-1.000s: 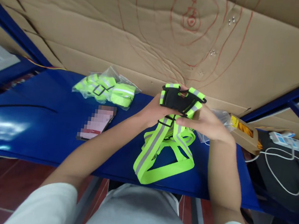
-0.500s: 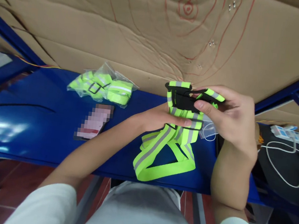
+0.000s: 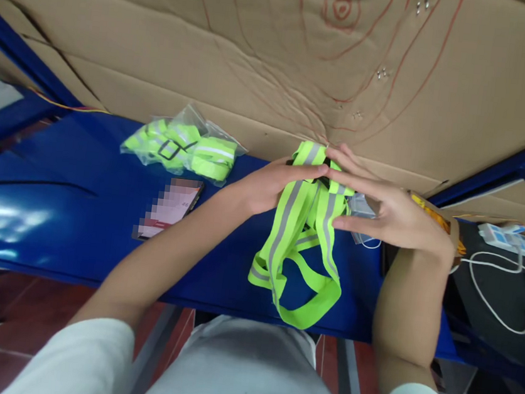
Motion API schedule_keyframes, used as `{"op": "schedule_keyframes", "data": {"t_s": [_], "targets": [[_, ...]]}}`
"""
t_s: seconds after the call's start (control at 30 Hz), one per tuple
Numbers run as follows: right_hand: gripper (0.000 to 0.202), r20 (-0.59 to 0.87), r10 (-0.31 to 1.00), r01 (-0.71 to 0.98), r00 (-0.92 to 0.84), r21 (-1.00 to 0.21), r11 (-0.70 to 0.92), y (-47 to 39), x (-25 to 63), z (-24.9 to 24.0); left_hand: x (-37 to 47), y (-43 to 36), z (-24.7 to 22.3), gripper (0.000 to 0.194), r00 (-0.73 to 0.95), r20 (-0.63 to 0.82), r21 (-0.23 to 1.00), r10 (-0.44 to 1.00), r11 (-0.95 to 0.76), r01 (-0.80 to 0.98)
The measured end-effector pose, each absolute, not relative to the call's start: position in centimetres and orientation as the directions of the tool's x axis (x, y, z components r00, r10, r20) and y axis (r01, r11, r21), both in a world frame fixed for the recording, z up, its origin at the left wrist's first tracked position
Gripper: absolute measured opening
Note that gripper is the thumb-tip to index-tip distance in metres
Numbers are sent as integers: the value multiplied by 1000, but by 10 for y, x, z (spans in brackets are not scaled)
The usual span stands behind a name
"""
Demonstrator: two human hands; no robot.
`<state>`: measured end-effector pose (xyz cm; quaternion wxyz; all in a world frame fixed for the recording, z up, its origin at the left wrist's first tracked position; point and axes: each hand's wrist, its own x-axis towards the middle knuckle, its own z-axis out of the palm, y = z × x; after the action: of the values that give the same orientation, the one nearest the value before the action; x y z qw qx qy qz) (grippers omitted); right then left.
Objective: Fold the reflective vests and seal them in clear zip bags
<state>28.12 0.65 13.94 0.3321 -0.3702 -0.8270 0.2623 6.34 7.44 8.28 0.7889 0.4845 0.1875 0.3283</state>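
A neon yellow-green reflective strap vest [image 3: 288, 225] with grey stripes hangs in front of me, its lower loops reaching down over the blue table. My left hand [image 3: 268, 185] grips its bunched top from the left; the thumb lies across the front and the other fingers are hidden behind. From the right, my right hand [image 3: 385, 204] touches the bundle with long, stretched fingers, the thumb spread apart below them against a strap. Black parts show only slightly between the straps. Left of the hands, another reflective vest [image 3: 214, 158] lies in a clear plastic bag.
A phone [image 3: 173, 209], partly blurred out, lies on the blue table [image 3: 74, 226]. Brown cardboard [image 3: 166, 40] with red curved lines stands behind. At right are white cables [image 3: 497, 255] on a dark surface and an orange tape roll [image 3: 431, 213]; a small plastic bag [image 3: 363, 215] lies behind my right hand.
The black-backed top pieces have been turned over, so yellow strap now faces me. My right fingers have straightened from their grip, and the hanging loops have shifted.
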Motion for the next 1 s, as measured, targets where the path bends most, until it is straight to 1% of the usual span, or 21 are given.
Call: {"op": "schedule_keyframes", "data": {"t_s": [0.07,0.13,0.17,0.23,0.27,0.3,0.4,0.57,0.7,0.87,0.93,1.0], "targets": [[63,383,820,350,-425,-766,539,16,292,133,66,78,75,46,717,35,900,696,290,-325],[62,402,863,317,-305,-812,490,25,299,124,68,80,70,50,728,71,906,681,262,-333],[61,369,886,330,-281,-829,451,29,300,119,68,80,68,53,736,84,905,672,258,-338],[59,259,919,372,-296,-856,360,36,295,109,69,80,67,54,738,91,899,668,264,-350],[56,236,926,371,-295,-865,339,39,290,104,69,80,67,53,728,91,892,680,270,-363],[53,246,929,356,-277,-872,337,41,284,100,69,80,67,50,714,91,883,695,276,-380],[53,335,925,318,-182,-870,378,47,265,88,69,84,64,44,692,91,865,716,287,-412],[54,430,888,318,-165,-829,461,48,253,84,71,87,61,43,693,82,861,716,299,-411],[58,445,882,384,-156,-795,469,39,254,97,71,83,63,44,736,89,869,671,310,-387],[51,504,853,402,-136,-759,513,20,254,117,71,73,61,44,788,96,923,608,243,-300],[48,490,857,404,-160,-760,510,14,253,121,74,69,59,44,779,127,916,613,229,-329],[44,478,858,414,-186,-754,510,11,251,123,80,65,57,46,756,138,886,640,261,-383]]}}
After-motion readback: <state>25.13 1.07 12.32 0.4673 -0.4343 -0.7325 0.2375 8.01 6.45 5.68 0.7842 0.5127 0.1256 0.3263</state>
